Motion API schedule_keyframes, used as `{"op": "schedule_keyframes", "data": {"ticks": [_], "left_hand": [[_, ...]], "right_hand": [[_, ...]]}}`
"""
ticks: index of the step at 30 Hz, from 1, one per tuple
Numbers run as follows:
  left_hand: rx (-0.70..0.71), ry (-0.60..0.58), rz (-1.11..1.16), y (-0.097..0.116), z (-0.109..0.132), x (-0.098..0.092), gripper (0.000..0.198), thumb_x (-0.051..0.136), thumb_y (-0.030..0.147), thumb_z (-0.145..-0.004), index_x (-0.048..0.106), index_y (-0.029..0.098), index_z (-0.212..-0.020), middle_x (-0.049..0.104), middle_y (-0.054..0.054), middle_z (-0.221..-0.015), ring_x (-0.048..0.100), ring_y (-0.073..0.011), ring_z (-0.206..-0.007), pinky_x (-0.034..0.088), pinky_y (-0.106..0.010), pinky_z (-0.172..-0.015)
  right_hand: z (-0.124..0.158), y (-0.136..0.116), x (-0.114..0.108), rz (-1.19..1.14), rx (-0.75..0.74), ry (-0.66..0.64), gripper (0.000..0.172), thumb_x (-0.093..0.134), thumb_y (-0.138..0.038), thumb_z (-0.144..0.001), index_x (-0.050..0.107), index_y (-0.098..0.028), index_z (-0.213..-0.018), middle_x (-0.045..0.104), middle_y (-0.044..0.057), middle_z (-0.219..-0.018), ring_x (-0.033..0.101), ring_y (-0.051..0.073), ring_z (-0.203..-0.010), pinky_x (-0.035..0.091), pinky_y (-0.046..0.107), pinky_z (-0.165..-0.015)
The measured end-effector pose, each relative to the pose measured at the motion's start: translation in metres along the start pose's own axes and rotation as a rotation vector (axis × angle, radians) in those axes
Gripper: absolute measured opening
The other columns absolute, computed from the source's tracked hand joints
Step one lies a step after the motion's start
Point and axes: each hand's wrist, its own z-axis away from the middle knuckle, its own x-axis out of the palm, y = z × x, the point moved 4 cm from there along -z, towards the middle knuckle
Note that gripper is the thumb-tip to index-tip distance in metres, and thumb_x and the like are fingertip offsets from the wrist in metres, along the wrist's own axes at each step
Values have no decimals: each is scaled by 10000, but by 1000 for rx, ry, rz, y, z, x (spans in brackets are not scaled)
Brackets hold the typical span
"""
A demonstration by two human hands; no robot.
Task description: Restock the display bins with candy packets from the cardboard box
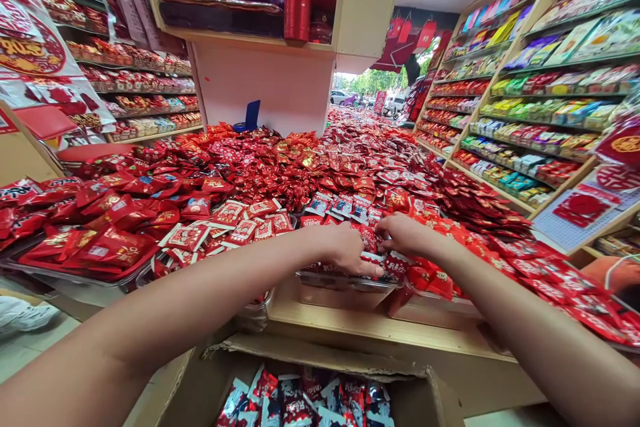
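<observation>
The left hand [347,250] is at the front right portion of a clear rectangular plastic bin [340,293]. Its index finger is extended toward the bin's front right corner, just behind the front rim; the other fingers are bent downward. Whether they pinch anything cannot be told. The right hand [400,233] is opposite, just beside the left, near the bin's right edge. Its fingers are curled down toward the contents; their tips are partly hidden, so a pinch cannot be confirmed. Both hands are over small red, white and dark-blue foil packets [343,205], which fill the bin up to its rim and are visible between and behind the hands.

The bin is positioned along the front edge of a light wooden counter [325,321]. To its left are cream-and-red printed packets [240,230]; to its right, bright red packets with gold print [437,280]. Toward the counter's left end, a red tray [137,260] carries larger glossy red packets [113,247].

Below the counter's front edge is an open brown cardboard box [320,359] with a ragged rim, containing similar red, white and blue packets [297,403]. Tall shelves [530,107] of multicoloured packages are located at the far right.
</observation>
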Motion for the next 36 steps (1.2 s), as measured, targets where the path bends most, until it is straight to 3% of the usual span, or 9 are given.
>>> {"op": "schedule_keyframes", "data": {"ticks": [4, 7, 14, 18, 24, 29, 32, 36], "left_hand": [[17, 45, -15, -1, -4, 2, 663, 287, 634, -783, 579, 123, -1089, 604, -174, -1072, 510, -327, -1000, 396, -410, -818], [2, 83, 11, -1, -7, 4, 677, 296, 664, -756, 613, 132, -1029, 600, -181, -1073, 504, -341, -990, 401, -424, -798], [-21, 87, -41, 9, -8, 2, 666, 314, 643, -763, 633, 105, -993, 604, -194, -1043, 510, -342, -982, 420, -405, -753], [21, 67, -74, 8, -8, 1, 582, 370, 576, -791, 616, 101, -1021, 608, -182, -1035, 545, -303, -941, 417, -369, -774], [141, 221, 92, -5, 1, 1, 263, 510, 373, -785, 631, 201, -942, 636, -58, -970, 573, -200, -881, 409, -282, -781], [190, 288, 68, -4, 8, 5, 242, 516, 319, -784, 617, 188, -960, 587, -68, -1094, 531, -207, -975, 376, -292, -846], [177, 276, 35, -3, 5, 7, 252, 527, 349, -771, 623, 186, -936, 583, -69, -1116, 500, -223, -1021, 362, -304, -870], [80, 216, 22, -7, -1, 9, 274, 542, 407, -746, 638, 172, -851, 644, -87, -950, 532, -239, -945, 386, -318, -830]], "right_hand": [[2, -1, 1, 14, -25, -26, 254, 625, -297, -679, 659, -158, -889, 679, 116, -878, 591, 279, -864, 423, 312, -716], [3, -4, 2, 23, -48, -39, 350, 662, -348, -620, 651, -158, -914, 671, 126, -908, 572, 297, -895, 413, 333, -750], [5, -8, -1, -30, -32, 27, 231, 535, -292, -708, 628, -176, -885, 672, 95, -889, 579, 239, -872, 395, 279, -740], [4, -6, -3, -80, -12, 70, 316, 520, -224, -702, 569, -177, -1011, 668, 75, -910, 596, 205, -831, 398, 239, -671], [7, 2, -6, -119, 44, 129, 278, 468, -185, -720, 576, -159, -975, 668, 87, -907, 604, 203, -814, 396, 238, -651], [10, 8, -10, -125, 99, 173, 255, 465, -158, -702, 614, -167, -909, 677, 72, -868, 606, 196, -786, 402, 237, -643], [13, 10, -14, -121, 124, 191, 261, 468, -131, -693, 627, -179, -894, 679, 57, -865, 604, 187, -785, 407, 234, -651], [15, 6, -13, -242, 4, 101, 213, 470, -178, -736, 628, -205, -876, 681, 8, -824, 606, 148, -731, 427, 210, -636]]}}
